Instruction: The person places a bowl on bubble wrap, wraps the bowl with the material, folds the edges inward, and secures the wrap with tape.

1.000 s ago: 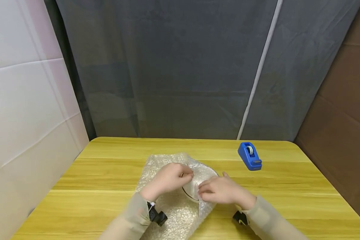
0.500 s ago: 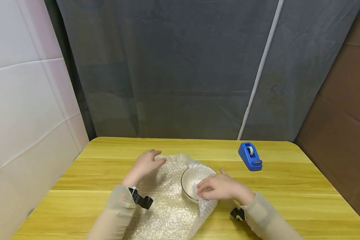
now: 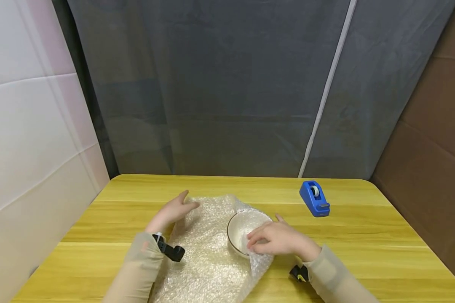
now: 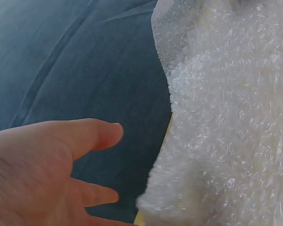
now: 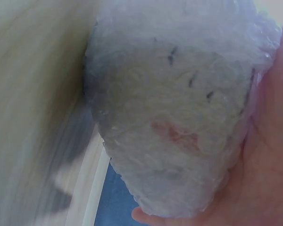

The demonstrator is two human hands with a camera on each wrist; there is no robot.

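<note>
A white bowl with a thin dark rim stands on a sheet of bubble wrap. The wrap's right part is folded up around the bowl's side and over its rim. My right hand grips the bowl's right side through that fold, fingers bent over the rim to the inside. Up close in the right wrist view, dark marks and a reddish patch on the bowl show through the wrap. My left hand is by the sheet's far left edge, holding nothing, with thumb and fingers spread apart in the left wrist view.
A blue tape dispenser with a roll in it stands at the back right of the wooden table. Behind the table hangs a dark grey curtain. White cloth is on the left, brown cloth on the right.
My left hand has let go at the bowl's rim and moved left to the sheet's edge. The wrap near it lies flatter. My right hand keeps its grip on the bowl.
</note>
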